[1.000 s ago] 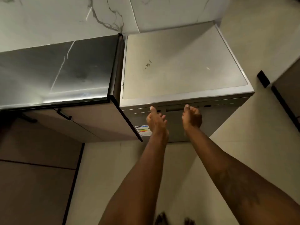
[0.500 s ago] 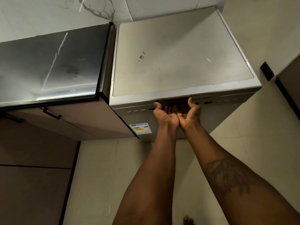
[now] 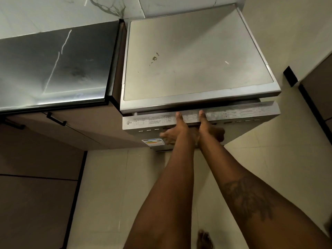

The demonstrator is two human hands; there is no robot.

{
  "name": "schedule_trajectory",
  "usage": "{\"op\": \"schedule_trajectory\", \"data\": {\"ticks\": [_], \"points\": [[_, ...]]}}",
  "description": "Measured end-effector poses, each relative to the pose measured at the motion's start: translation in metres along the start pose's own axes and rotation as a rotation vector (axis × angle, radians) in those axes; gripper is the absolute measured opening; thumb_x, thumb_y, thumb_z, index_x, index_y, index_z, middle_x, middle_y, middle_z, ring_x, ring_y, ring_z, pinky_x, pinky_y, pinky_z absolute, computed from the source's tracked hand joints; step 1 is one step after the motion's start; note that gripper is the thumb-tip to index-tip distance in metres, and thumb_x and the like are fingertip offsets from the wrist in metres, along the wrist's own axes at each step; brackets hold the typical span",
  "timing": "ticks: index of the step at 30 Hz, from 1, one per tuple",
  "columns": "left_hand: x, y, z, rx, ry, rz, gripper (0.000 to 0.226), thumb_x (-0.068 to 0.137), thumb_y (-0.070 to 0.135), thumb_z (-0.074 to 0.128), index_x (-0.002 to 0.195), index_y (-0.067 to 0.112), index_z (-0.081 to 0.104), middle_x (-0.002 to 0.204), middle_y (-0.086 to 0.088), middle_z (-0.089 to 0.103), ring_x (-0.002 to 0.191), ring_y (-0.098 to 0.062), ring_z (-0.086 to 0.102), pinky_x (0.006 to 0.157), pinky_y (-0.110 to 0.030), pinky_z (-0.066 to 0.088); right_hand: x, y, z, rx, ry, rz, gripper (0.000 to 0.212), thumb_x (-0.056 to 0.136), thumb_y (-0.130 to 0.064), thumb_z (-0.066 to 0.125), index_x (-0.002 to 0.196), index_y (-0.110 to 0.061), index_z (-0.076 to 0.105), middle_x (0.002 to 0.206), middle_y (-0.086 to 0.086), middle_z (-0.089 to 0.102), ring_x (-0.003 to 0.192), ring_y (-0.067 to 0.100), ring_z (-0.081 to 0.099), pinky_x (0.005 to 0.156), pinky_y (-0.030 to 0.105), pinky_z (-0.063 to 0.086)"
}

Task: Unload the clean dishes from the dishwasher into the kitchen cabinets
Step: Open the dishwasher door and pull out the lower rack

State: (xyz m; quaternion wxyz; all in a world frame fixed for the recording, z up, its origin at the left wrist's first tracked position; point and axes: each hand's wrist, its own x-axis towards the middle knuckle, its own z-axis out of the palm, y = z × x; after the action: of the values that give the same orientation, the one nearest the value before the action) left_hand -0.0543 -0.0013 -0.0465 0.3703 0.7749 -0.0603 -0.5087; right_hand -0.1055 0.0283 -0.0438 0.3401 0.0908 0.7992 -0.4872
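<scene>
Two bare arms come up from the bottom edge to mid-frame, nearly parallel, wrists side by side and touching.

Left hand (image 3: 177,130): thumb laid up on the top edge of the door (image 3: 251,112). Fingers spread leftward across the door front, blurred. Cannot tell whether they grip.

Right hand (image 3: 209,130): thumb likewise on the door's top edge, just beside the left thumb. Fingers curled in under the front of the door, holding it. Tattoo (image 3: 249,200) on the right forearm.

One dishwasher (image 3: 197,56), upper centre to right of frame, seen from above. Its door is tipped out a little at the top, with a dark gap showing under the lid (the inside is not visible from here). Printed strip along the door's top edge. One coloured label (image 3: 153,142) on the door front, left of the hands.

One dark glossy counter (image 3: 53,69), upper left, touching the dishwasher's left side. Brown cabinets (image 3: 80,130) below it, two black handles: (image 3: 56,119) and (image 3: 13,124).

One bare foot (image 3: 204,239) at bottom centre on the pale tile floor (image 3: 107,194).
</scene>
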Motion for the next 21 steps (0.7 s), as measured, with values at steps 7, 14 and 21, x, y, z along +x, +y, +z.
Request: {"op": "schedule_trajectory", "data": {"ticks": [7,14,21], "points": [[0.007,0.005,-0.03,0.861,0.086,0.801,0.108,0.084,0.054,0.072,0.16,0.03,-0.001,0.166,-0.019,-0.008,0.154,-0.035,-0.009,0.124,-0.053,0.002,0.008,-0.005,0.007,-0.678,-0.081,-1.042,0.024,0.091,-0.023,0.066,0.113,-0.015,0.06,0.115,0.009,0.065,0.112,0.027,0.057,0.101,0.043,0.043],[0.034,0.025,-0.04,1.436,-0.318,1.103,0.055,0.098,0.053,0.049,0.141,0.018,0.049,0.15,-0.013,0.046,0.148,-0.031,0.025,0.121,-0.056,0.01,0.023,0.01,-0.008,-1.267,-0.3,-1.179,0.053,0.104,-0.043,0.021,0.148,-0.02,0.039,0.149,0.007,0.046,0.141,0.028,0.034,0.12,0.055,0.011],[0.046,0.001,-0.072,1.602,-0.467,1.224,0.061,0.104,0.048,0.035,0.151,0.008,0.034,0.155,-0.013,0.039,0.144,-0.031,0.033,0.118,-0.054,0.025,0.016,0.031,-0.039,-1.333,-0.437,-1.134,0.054,0.106,-0.041,0.026,0.155,-0.02,0.03,0.16,0.005,0.032,0.15,0.026,0.022,0.122,0.049,0.011]]}}
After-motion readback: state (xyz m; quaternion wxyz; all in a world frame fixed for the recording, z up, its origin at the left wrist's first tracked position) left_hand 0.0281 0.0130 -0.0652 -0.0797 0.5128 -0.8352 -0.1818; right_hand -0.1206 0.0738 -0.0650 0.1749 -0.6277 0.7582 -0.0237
